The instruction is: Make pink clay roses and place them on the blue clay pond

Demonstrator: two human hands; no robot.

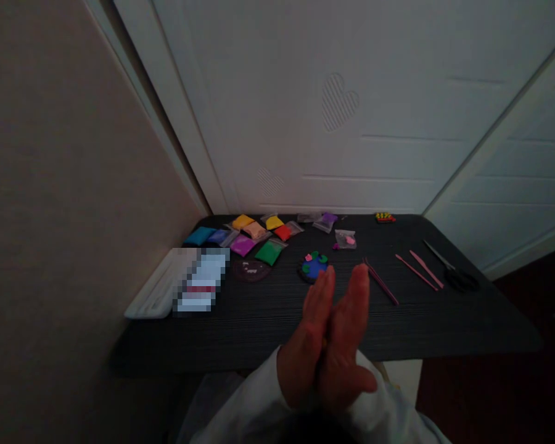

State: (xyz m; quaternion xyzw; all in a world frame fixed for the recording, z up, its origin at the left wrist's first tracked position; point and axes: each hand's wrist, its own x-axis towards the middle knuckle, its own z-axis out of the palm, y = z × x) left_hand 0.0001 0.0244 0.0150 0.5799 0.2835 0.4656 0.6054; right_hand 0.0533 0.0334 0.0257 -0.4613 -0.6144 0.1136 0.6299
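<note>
My left hand (305, 345) and my right hand (348, 336) are palm to palm above the front edge of the dark table, fingers straight and pressed together. A tiny yellowish spot shows between the palms; what lies there is mostly hidden. Just beyond my fingertips is a small round clay piece (315, 267) with a blue middle, a dark rim, green pads and a pink bit. A pair of thin pink sticks (382, 282) lies to the right of my hands.
Clay packets such as the green packet (269, 251) lie at back left, near a clear lid (252, 270) and white tray (157, 290). A blurred-out phone-like panel (203, 280) adjoins it. Pink modelling tools (426, 269) and scissors (457, 276) lie right. A wall (277, 123) stands behind.
</note>
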